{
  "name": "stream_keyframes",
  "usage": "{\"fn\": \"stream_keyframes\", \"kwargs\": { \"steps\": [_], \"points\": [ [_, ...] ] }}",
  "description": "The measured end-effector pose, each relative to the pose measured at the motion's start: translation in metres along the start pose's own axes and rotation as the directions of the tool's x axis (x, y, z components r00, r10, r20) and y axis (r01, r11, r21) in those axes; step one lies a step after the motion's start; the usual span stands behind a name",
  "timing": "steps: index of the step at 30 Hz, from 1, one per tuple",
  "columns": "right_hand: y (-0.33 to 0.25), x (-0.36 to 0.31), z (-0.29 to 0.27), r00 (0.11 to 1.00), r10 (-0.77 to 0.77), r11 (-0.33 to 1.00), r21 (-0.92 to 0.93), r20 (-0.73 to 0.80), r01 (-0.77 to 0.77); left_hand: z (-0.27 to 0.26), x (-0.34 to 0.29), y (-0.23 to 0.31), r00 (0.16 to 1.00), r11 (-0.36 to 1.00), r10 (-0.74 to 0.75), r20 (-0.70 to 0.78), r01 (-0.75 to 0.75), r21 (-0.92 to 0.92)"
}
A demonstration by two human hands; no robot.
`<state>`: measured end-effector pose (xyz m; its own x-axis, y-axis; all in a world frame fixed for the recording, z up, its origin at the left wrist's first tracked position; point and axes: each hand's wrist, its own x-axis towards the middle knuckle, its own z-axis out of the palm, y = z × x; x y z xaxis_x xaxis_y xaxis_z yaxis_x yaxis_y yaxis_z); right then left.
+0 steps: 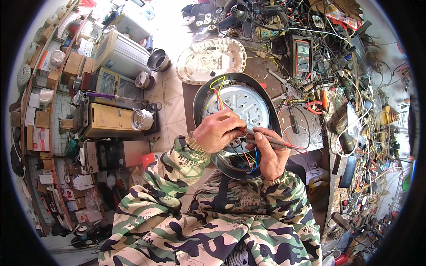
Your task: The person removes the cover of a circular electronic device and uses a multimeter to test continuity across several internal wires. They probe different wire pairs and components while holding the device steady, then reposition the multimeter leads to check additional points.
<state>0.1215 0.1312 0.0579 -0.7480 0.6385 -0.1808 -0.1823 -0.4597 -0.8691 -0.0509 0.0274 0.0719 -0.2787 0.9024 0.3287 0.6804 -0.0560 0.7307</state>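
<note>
An opened, dark-rimmed appliance body point(199, 95) sits in front of me, with a round silver metal plate point(237, 99) inside. Red and yellow wires point(216, 91) rise at its far left, while blue, red and black wires point(254, 163) loop at the near end. My left hand point(220, 131) is closed over the plate, thumb and fingers pinching what looks like a wire; the fingers partly hide it. In my right hand point(271, 155) lie two pen-like test probes point(276, 141), their tips toward the left fingertips. A multimeter point(302, 57) stands switched on at the far right.
Beyond the appliance lies a white, oval plastic base cover point(211, 61). Red-handled pliers point(315, 107), tangled cables and parts crowd the bench on the right. Small ovens point(122, 53), a pot point(158, 60) and shelves of boxes point(42, 139) fill the left side.
</note>
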Motion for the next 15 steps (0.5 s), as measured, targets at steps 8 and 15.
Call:
{"fn": "stream_keyframes", "kwargs": {
  "steps": [8, 15],
  "points": [
    [0.0005, 0.0064, -0.0053, 0.998, 0.052, 0.998, 0.019, 0.024, -0.052, 0.002, -0.0015, -0.0044, 1.0, 1.0, -0.003, 0.006, 0.003, 0.031],
    [0.0051, 0.0046, -0.0043, 0.999, -0.032, 0.999, 0.038, -0.009, 0.033, 0.0038, 0.003, 0.002, 0.999, 1.0, -0.026, -0.028, 0.026, 0.013]
  ]
}}
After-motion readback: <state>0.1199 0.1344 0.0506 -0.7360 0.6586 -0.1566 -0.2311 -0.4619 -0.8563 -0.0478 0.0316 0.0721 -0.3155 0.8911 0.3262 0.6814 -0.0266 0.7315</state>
